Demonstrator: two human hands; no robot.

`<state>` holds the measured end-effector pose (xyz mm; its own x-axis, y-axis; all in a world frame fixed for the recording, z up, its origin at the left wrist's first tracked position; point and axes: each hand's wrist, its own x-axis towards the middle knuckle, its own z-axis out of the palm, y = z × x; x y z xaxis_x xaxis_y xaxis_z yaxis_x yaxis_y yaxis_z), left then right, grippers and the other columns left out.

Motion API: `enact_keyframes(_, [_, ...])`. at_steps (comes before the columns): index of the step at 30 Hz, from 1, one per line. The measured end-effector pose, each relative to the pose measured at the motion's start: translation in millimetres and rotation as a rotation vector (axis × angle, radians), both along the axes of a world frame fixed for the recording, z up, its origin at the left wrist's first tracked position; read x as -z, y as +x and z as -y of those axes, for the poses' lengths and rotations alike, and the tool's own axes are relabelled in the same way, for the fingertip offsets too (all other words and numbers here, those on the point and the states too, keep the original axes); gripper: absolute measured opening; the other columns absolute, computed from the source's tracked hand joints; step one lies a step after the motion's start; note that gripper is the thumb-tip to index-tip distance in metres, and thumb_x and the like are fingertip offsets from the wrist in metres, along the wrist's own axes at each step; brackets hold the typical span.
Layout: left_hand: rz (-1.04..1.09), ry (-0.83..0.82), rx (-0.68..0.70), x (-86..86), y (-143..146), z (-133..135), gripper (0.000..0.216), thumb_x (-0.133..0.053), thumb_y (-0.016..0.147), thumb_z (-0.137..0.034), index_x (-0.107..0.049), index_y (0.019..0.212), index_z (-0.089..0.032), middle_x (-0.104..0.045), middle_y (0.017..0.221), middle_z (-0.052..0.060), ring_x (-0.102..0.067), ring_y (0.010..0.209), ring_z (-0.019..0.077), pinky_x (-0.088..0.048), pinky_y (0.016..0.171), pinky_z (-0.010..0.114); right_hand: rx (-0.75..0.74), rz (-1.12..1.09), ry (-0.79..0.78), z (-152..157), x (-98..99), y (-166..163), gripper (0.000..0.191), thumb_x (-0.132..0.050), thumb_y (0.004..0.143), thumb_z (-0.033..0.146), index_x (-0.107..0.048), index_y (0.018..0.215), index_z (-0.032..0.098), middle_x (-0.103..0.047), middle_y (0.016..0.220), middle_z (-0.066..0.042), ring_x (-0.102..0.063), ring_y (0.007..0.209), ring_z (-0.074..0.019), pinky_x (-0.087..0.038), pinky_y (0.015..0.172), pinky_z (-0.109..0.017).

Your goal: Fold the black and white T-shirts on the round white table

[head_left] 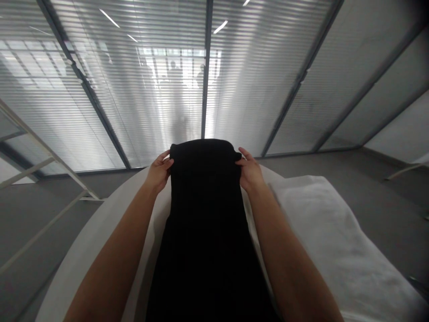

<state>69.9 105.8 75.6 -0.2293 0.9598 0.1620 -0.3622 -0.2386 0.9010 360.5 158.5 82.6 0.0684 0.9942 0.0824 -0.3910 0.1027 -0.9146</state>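
Note:
A black cloth garment point(205, 214) stretches from the bottom edge of the view up to the middle; its exact kind does not show. Its far edge is raised a little and bows upward between my hands. My left hand point(160, 172) pinches the far left corner between thumb and fingers. At the far right corner, my right hand point(250, 170) grips the cloth, with its index finger stretched out past the edge. Beneath the garment lies a white-covered surface point(97, 237) with a rounded outline. Both forearms reach forward along the garment's sides.
A folded white cloth point(321, 223) lies on the right of the white surface. At the left stands a pale metal rack frame point(50, 154). Ahead is a glass partition with blinds point(147, 103), dark posts between its panes. Grey floor point(385, 192) surrounds the surface.

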Motion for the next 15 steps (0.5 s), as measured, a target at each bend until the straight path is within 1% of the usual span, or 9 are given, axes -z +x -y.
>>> enact_keyframes(1, [0.016,-0.006,0.004,-1.2,-1.2,0.8,0.058,-0.081,0.060,-0.020,-0.063,0.116,-0.022,-0.071,0.092,0.000,-0.062,0.075,0.0126,-0.046,0.067,0.025,-0.059,-0.016,-0.011,2.9,-4.0,1.5,0.066,-0.056,0.056,0.011,-0.057,0.121,0.024,-0.066,0.083,0.003,-0.064,0.079,-0.0172,-0.053,0.077,-0.032])
enact_keyframes(3, [0.032,-0.036,0.011,-1.2,-2.2,2.1,0.057,-0.080,0.060,-0.018,-0.064,0.115,-0.023,-0.071,0.096,0.000,-0.061,0.076,0.0122,-0.045,0.064,0.023,-0.186,-0.037,-0.054,9.2,-8.2,3.5,0.059,-0.053,0.055,0.013,-0.060,0.114,0.023,-0.068,0.086,0.000,-0.064,0.080,-0.0193,-0.054,0.074,-0.033])
enact_keyframes(5, [0.015,-0.068,0.014,0.0,-1.1,3.1,0.056,-0.079,0.061,-0.018,-0.064,0.115,-0.024,-0.071,0.098,0.000,-0.060,0.075,0.0120,-0.043,0.062,0.022,-0.290,-0.038,-0.108,14.3,-8.2,3.6,0.044,-0.053,0.058,0.016,-0.064,0.101,0.019,-0.069,0.085,-0.003,-0.065,0.080,-0.0220,-0.054,0.073,-0.035])
enact_keyframes(7, [-0.019,-0.089,0.032,0.2,0.7,4.4,0.056,-0.078,0.062,-0.019,-0.063,0.116,-0.024,-0.070,0.099,0.001,-0.060,0.075,0.0124,-0.043,0.061,0.023,-0.342,-0.022,-0.164,16.4,-6.1,1.3,0.027,-0.056,0.065,0.023,-0.065,0.090,0.017,-0.070,0.082,-0.006,-0.066,0.080,-0.0242,-0.055,0.074,-0.037])
enact_keyframes(8, [-0.038,-0.093,0.045,-0.5,1.3,5.2,0.056,-0.078,0.062,-0.020,-0.063,0.116,-0.024,-0.070,0.099,0.002,-0.059,0.075,0.0128,-0.043,0.062,0.023,-0.346,-0.018,-0.183,16.3,-4.9,-0.5,0.022,-0.058,0.068,0.026,-0.065,0.087,0.017,-0.070,0.082,-0.007,-0.066,0.081,-0.0246,-0.055,0.075,-0.038])
enact_keyframes(9, [-0.056,-0.094,0.058,-1.7,1.5,6.1,0.056,-0.078,0.062,-0.021,-0.063,0.116,-0.024,-0.070,0.099,0.002,-0.059,0.075,0.0131,-0.043,0.062,0.024,-0.332,-0.021,-0.183,15.7,-3.9,-2.5,0.021,-0.061,0.070,0.029,-0.065,0.087,0.017,-0.070,0.083,-0.007,-0.067,0.082,-0.0245,-0.055,0.078,-0.038])
enact_keyframes(11, [-0.085,-0.092,0.077,-5.5,0.5,8.3,0.056,-0.078,0.062,-0.022,-0.064,0.116,-0.024,-0.070,0.101,0.002,-0.060,0.076,0.0138,-0.043,0.064,0.025,-0.242,-0.042,-0.123,13.4,-3.3,-6.0,0.027,-0.067,0.069,0.028,-0.064,0.094,0.019,-0.071,0.089,-0.005,-0.067,0.085,-0.0225,-0.054,0.083,-0.038])
enact_keyframes(13, [-0.098,-0.082,0.091,-10.3,-1.7,10.6,0.056,-0.077,0.062,-0.021,-0.064,0.116,-0.025,-0.070,0.102,0.002,-0.060,0.077,0.0140,-0.043,0.065,0.026,-0.108,-0.054,-0.029,11.3,-5.1,-7.2,0.038,-0.070,0.063,0.021,-0.062,0.101,0.022,-0.071,0.092,-0.001,-0.066,0.086,-0.0198,-0.053,0.085,-0.037])
enact_keyframes(15, [-0.091,-0.066,0.103,-15.8,-3.6,13.0,0.055,-0.075,0.062,-0.018,-0.064,0.116,-0.026,-0.069,0.100,0.001,-0.060,0.078,0.0135,-0.044,0.066,0.025,-0.041,-0.049,0.044,10.5,-9.2,-5.1,0.042,-0.067,0.059,0.015,-0.062,0.100,0.024,-0.071,0.091,0.002,-0.066,0.086,-0.0184,-0.053,0.085,-0.036])
